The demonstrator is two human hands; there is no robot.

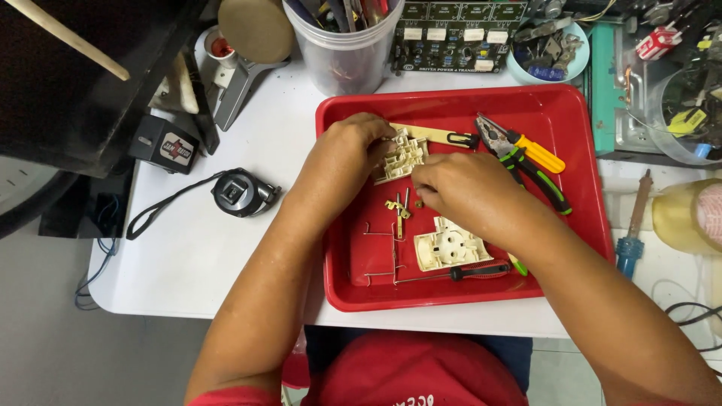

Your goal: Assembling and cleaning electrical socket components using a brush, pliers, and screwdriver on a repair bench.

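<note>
Seen from above: a red plastic tray [579, 120] on a white table [226, 240], both forearms reaching into it from the bottom edge. Left hand [347, 154] curled around the left edge of a cream plastic socket insert [402, 156], fingers bent and pinching it, holding it just above the tray floor near the upper middle. Right hand [460, 188] closed loosely, fingertips pressed together at the insert's lower right corner; whether anything small sits between those fingertips cannot be told. Just below the hands, small brass contact pieces [398, 209] and thin metal wires [378, 252] lying loose on the tray. Lower still, a cream socket faceplate [450, 244] with round holes, lying flat, and touching its lower edge a screwdriver with a black and red handle [481, 271]. Along the tray's upper part, a flat cream strip [423, 133], and to the right a pair of pliers with yellow, green and black grips [526, 159]. Left of the tray on the table, a black tape measure with a wrist strap [239, 192] and a small black box [164, 144]. Behind the tray, a clear plastic cup full of tools [342, 49], a green circuit board [459, 34] and a pale blue bowl of small metal parts [547, 51]. Right of the tray, a blue-handled soldering iron [630, 240].
</note>
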